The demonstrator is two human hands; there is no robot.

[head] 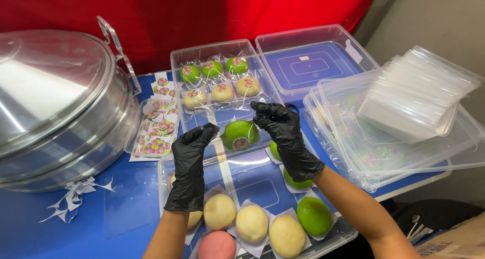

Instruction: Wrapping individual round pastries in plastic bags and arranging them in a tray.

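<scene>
Both black-gloved hands are raised above the blue table, forearms rising from its near edge. The left hand [191,163] and right hand [283,130] each pinch an edge of a clear wrapper holding a green bun [240,135], stretched between them over the clear tray [199,57] of wrapped buns mid-table.
</scene>
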